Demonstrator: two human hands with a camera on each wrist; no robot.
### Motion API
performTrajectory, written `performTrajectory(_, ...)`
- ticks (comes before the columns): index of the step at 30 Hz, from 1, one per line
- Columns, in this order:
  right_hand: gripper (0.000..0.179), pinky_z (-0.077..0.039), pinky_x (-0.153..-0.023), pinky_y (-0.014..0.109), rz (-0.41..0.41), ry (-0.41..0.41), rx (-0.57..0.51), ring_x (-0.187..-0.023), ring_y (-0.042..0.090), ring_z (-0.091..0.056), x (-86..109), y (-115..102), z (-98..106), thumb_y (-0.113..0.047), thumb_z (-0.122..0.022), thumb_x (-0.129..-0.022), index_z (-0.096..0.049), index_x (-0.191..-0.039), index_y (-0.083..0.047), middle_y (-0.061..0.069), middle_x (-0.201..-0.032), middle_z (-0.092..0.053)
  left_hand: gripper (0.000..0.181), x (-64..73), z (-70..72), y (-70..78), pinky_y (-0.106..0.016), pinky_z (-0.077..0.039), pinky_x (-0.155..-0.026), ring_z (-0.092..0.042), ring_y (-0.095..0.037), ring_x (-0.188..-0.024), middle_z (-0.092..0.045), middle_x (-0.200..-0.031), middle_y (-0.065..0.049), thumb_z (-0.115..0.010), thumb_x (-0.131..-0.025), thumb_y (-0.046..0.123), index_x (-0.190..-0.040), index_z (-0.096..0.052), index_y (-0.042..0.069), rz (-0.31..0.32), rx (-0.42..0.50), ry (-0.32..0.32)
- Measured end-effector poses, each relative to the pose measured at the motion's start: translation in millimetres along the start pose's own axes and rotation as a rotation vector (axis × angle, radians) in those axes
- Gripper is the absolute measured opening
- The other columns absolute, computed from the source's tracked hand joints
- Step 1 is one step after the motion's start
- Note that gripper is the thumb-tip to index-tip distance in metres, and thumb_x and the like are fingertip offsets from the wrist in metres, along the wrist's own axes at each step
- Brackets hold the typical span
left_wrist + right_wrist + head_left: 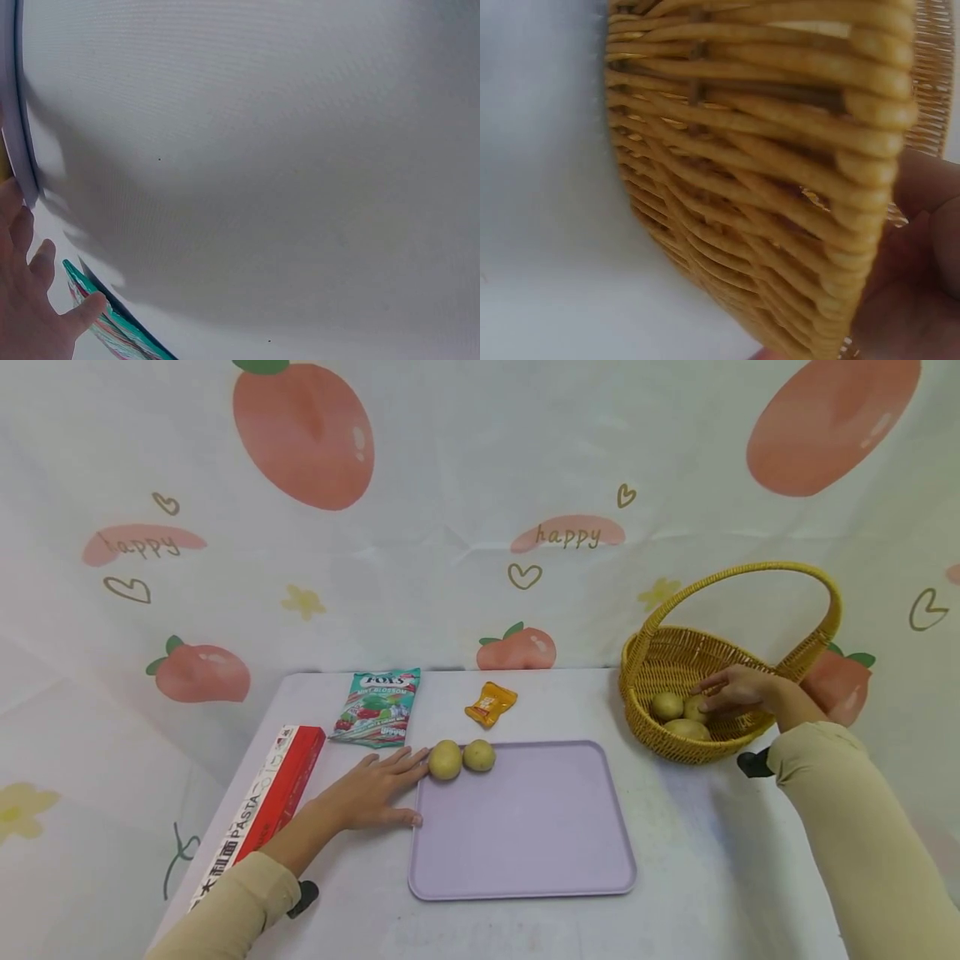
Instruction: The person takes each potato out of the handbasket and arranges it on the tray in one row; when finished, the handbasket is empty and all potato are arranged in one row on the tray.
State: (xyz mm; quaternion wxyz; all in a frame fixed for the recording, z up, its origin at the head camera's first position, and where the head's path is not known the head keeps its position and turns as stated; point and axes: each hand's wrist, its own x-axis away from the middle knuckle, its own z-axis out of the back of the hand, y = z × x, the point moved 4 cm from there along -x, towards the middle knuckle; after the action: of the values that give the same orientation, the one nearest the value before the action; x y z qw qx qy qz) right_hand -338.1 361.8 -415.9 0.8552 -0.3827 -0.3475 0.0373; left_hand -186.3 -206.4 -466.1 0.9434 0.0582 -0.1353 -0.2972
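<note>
The right hand point(738, 691) reaches into the basket point(787, 672) over three potatoes point(667, 706), grip unclear, while the left hand point(370, 792) lies flat beside the tray point(525, 827), fingertips touching one of its two potatoes point(446, 760).

Two potatoes point(462, 757) sit on the tray's point(525, 835) far-left corner — the basket point(678, 656) stands right, the pasta box point(266, 802) left — all on the bench point(697, 860).

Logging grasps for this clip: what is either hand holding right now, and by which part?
The left hand lies flat on the table, holding nothing. The right hand reaches over a potato in the basket; an actual grip cannot be told.
</note>
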Motion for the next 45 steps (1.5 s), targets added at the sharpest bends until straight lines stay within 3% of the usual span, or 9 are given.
performTrajectory(5,0.058,-0.057,-0.084,0.035,-0.004,0.002,0.005,-0.088,0.011,-0.064,1.2,-2.1,0.1,-0.007,-0.066,-0.095,-0.039,-0.139,0.019,0.005,-0.099,-0.069,0.089,0.5,-0.6,-0.1,-0.068,-0.026,-0.111,-0.024,-0.031,-0.150,-0.025,-0.164,-0.002,-0.054,-0.086,0.073,-0.155,-0.036,0.020,-0.004,0.001,0.006)
performTrajectory(10,0.059,-0.058,-0.085,0.040,0.021,0.025,0.051,-0.092,0.015,-0.065,3.3,-3.6,0.6,-0.006,-0.069,-0.093,-0.040,-0.137,0.021,0.037,-0.127,-0.052,0.089,0.9,-0.6,0.3,-0.068,-0.026,-0.111,-0.023,-0.031,-0.150,-0.024,-0.164,-0.001,-0.053,-0.086,0.074,-0.156,-0.036,0.020,-0.002,0.001,0.003)
performTrajectory(13,0.057,-0.058,-0.084,0.040,0.028,0.029,0.090,-0.093,0.017,-0.065,4.8,-4.4,2.6,-0.007,-0.069,-0.093,-0.043,-0.135,0.021,0.045,-0.135,-0.040,0.089,0.9,-0.6,0.4,-0.067,-0.026,-0.111,-0.023,-0.031,-0.150,-0.024,-0.165,-0.001,-0.053,-0.086,0.074,-0.156,-0.036,0.020,-0.001,-0.005,0.001)
performTrajectory(19,0.054,-0.058,-0.084,0.041,0.009,0.008,0.077,-0.090,0.017,-0.067,7.4,-6.6,10.1,-0.004,-0.069,-0.092,-0.045,-0.134,0.020,0.031,-0.123,-0.056,0.089,0.5,0.0,0.9,-0.068,-0.026,-0.111,-0.023,-0.032,-0.150,-0.024,-0.164,-0.002,-0.053,-0.087,0.073,-0.156,-0.036,0.020,-0.001,-0.005,0.001)
performTrajectory(26,0.058,-0.057,-0.087,0.041,-0.013,-0.058,0.119,-0.095,0.017,-0.064,16.1,-12.8,16.2,-0.010,-0.069,-0.094,-0.042,-0.137,0.019,0.034,-0.130,-0.052,0.089,0.8,1.1,1.2,-0.068,-0.026,-0.111,-0.024,-0.032,-0.149,-0.026,-0.164,-0.003,-0.054,-0.086,0.073,-0.155,-0.037,0.019,0.000,0.001,0.002)
performTrajectory(30,0.051,-0.057,-0.078,0.035,0.010,-0.064,0.182,-0.086,0.016,-0.061,22.5,-20.9,19.4,-0.013,-0.070,-0.093,-0.050,-0.131,0.014,0.015,-0.112,-0.063,0.088,0.4,1.1,1.1,-0.068,-0.027,-0.110,-0.024,-0.033,-0.149,-0.026,-0.164,-0.003,-0.055,-0.087,0.072,-0.155,-0.037,0.019,-0.010,-0.002,0.009)
performTrajectory(34,0.045,-0.055,-0.072,0.030,0.065,-0.067,0.189,-0.080,0.012,-0.061,28.8,-31.8,20.0,-0.011,-0.070,-0.093,-0.053,-0.129,0.012,0.009,-0.106,-0.066,0.088,0.6,0.3,0.4,-0.068,-0.028,-0.110,-0.025,-0.033,-0.149,-0.027,-0.163,-0.003,-0.055,-0.087,0.071,-0.155,-0.038,0.018,-0.023,-0.009,0.024)
performTrajectory(38,0.052,-0.057,-0.081,0.028,0.158,-0.085,0.186,-0.094,0.005,-0.063,37.2,-46.7,15.5,-0.007,-0.069,-0.093,-0.047,-0.134,0.018,0.023,-0.125,-0.062,0.088,0.5,-0.3,0.1,-0.068,-0.027,-0.110,-0.025,-0.032,-0.149,-0.026,-0.164,-0.003,-0.055,-0.087,0.072,-0.155,-0.037,0.018,-0.023,-0.005,0.022)
performTrajectory(45,0.050,-0.048,-0.099,0.030,0.364,-0.074,0.369,-0.129,0.039,-0.050,53.0,-94.0,-12.5,-0.014,-0.074,-0.090,-0.058,-0.130,0.011,0.024,-0.132,-0.060,0.089,0.0,-1.7,-1.3,-0.068,-0.028,-0.110,-0.024,-0.032,-0.149,-0.026,-0.164,-0.002,-0.053,-0.086,0.074,-0.155,-0.037,0.020,-0.022,-0.009,0.022)
